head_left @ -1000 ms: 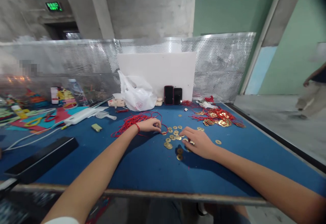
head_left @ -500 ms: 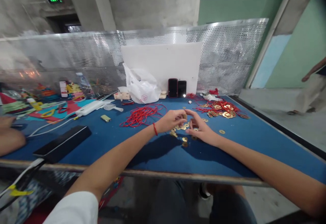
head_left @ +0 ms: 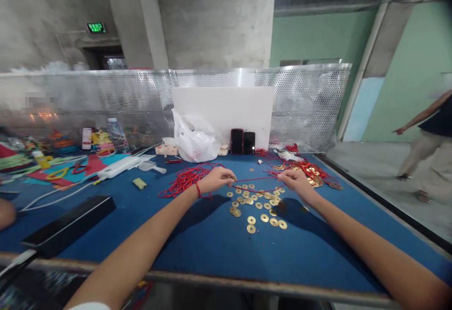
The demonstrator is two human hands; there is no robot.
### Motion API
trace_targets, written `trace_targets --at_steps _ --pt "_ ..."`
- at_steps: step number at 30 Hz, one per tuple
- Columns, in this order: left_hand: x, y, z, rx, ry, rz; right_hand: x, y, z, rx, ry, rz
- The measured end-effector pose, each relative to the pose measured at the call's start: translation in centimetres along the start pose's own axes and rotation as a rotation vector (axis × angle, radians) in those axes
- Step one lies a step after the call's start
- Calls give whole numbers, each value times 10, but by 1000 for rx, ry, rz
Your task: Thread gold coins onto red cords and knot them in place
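Observation:
A thin red cord (head_left: 257, 179) stretches between my two hands above the blue table. My left hand (head_left: 219, 179), with a red string bracelet at the wrist, pinches one end of it. At the other end, my right hand (head_left: 295, 183) has its fingers closed on the cord. Part of the cord sags in a loop between the hands. Several gold square-holed coins (head_left: 259, 205) lie scattered beneath and in front of it. Behind my left hand lies a tangle of red cord (head_left: 189, 178). Beyond my right hand is a pile of coins with red cords (head_left: 316, 174).
Two phones (head_left: 237, 141) lean on a white board (head_left: 222, 107), with a white plastic bag (head_left: 196, 136) beside them. A black power bank-like bar (head_left: 70, 223) lies left. Scissors (head_left: 58, 173) rest on coloured paper. Another person (head_left: 432, 126) is at the right.
My hands were close together over the coins; now they are apart with a red cord drawn between them. More coins show on the table. The view has tilted upward.

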State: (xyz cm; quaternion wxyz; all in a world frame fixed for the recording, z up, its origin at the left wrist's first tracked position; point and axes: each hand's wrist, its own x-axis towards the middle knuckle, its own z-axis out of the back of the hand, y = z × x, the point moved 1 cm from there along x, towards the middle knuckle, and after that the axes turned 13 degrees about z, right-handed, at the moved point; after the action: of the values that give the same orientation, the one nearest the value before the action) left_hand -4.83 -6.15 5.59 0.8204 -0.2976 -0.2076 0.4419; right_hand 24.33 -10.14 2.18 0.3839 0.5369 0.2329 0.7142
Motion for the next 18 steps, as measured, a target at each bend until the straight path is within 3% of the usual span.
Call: trace_targets --at_steps 8,18 --pt "13 33 6 33 -32 90 7 -26 31 -13 -350 -138" --pt "19 49 7 14 -46 57 8 -43 52 -46 -626 -306"
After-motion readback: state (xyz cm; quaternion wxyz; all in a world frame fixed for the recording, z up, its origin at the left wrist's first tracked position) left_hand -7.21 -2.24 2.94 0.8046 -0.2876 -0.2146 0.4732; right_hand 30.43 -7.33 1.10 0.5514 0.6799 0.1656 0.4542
